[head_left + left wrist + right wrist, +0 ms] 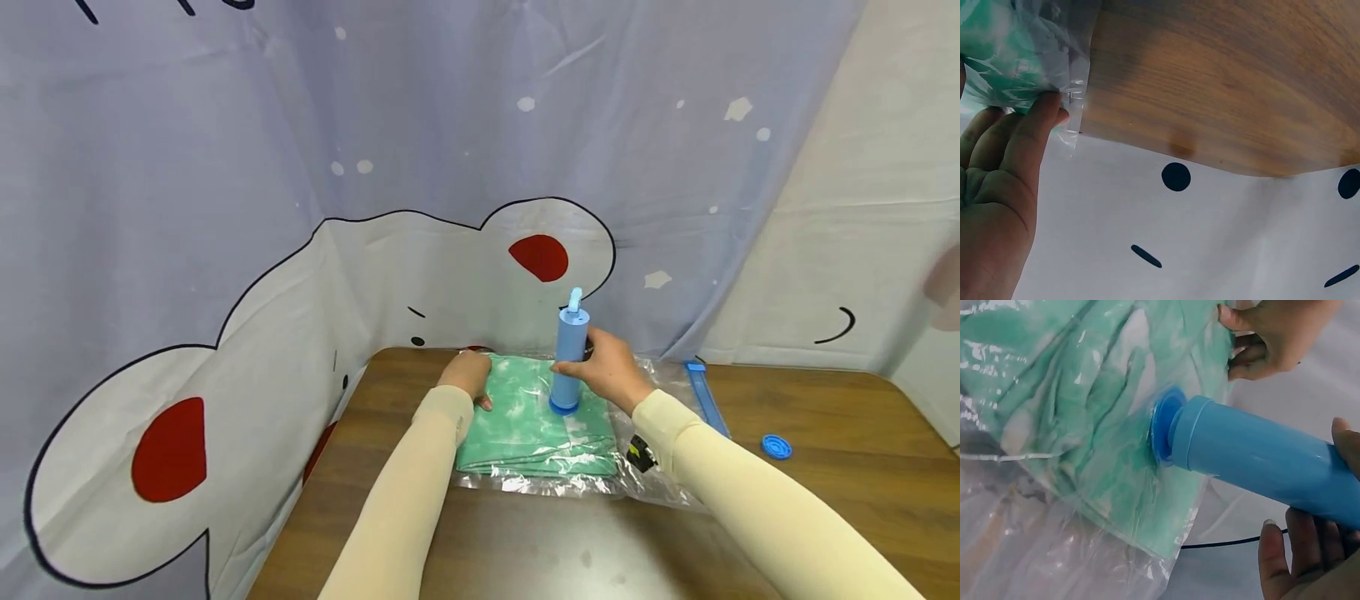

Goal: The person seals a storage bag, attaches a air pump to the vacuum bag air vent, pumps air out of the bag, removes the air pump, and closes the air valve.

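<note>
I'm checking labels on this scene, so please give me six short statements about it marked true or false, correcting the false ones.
1. The right hand grips the blue cylinder. True.
2. The cylinder lies flat on its side. False: it stands roughly upright on the clear bag.
3. The left hand touches the bag near its left edge. True.
4. The round blue cap is left of the bag. False: the round blue cap lies on the table to its right.
5. The cloth is inside the bag. True.
6. The cloth is solid red. False: it is green and white.
</note>
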Demonstrator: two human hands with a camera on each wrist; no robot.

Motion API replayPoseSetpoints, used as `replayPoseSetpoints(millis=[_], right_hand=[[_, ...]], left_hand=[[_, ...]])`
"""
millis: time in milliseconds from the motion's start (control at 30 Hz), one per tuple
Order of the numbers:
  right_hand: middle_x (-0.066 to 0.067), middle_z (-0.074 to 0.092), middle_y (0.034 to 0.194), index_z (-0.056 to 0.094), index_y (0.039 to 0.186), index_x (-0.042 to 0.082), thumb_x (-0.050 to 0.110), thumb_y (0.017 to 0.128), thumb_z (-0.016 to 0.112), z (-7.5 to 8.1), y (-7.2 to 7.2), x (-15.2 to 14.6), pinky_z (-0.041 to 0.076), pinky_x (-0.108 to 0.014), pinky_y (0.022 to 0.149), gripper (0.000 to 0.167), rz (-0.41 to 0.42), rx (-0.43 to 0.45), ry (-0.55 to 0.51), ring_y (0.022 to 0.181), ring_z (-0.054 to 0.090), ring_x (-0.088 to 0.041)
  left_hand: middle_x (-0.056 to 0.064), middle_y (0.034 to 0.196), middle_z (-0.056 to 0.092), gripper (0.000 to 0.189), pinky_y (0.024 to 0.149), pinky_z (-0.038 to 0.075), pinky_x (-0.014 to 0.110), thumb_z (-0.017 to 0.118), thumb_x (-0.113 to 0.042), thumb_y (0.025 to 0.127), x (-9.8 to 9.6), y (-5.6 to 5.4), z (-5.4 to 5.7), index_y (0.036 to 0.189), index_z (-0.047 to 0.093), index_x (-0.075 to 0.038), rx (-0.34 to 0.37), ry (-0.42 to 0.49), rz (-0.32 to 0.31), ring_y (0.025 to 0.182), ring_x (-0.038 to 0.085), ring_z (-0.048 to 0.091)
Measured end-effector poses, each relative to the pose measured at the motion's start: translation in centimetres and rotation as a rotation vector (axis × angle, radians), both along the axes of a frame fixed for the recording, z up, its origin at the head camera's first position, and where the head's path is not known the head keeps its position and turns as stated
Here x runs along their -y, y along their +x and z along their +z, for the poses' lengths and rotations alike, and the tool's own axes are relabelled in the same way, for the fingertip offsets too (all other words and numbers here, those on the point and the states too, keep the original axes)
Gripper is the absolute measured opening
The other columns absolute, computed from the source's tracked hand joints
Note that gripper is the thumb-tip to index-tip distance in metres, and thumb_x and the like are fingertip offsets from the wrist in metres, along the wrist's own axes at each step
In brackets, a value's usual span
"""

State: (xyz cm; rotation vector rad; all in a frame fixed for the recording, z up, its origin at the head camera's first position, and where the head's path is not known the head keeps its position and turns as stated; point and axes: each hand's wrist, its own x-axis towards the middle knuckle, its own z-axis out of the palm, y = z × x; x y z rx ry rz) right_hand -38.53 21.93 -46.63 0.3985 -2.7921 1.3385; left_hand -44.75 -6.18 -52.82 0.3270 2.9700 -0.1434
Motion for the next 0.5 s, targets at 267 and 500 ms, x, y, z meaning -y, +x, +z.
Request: replayPoseSetpoints(millis=[267, 500], right_hand=[[-0.030, 0.060, 0.161, 0.040, 0.166, -0.001, 0.043, 0.100, 0.089, -0.1, -1.7, 0.0, 0.057, -0.067, 0.119, 0.093, 0.021, 0.037, -0.028, 0.145, 0.065, -0.051], [-0.032, 0.033, 0.181, 0.016, 0.179, 0.000, 0.024, 0.108, 0.076, 2.5, -2.4, -2.0, 0.040, -0.068, 0.134, 0.095, 0.120, 0.208, -0.347, 0.167, 0.038, -0.050]], left_hand=[[0.014, 0.151, 0.076, 0.090, 0.128, 0.054, 0.050, 0.099, -0.053, 0.072, 2.8, -6.3, -7.1, 0.148, 0.074, -0.011, -0.008, 0.049, -0.023, 0.149, 0.039, 0.067], [0.017, 0.159, 0.070, 0.092, 0.130, 0.052, 0.050, 0.095, -0.053, 0.078, 3.1, -8.2, -8.7, 0.154, 0.069, -0.009, -0.004, 0.036, -0.059, 0.155, 0.040, 0.062]])
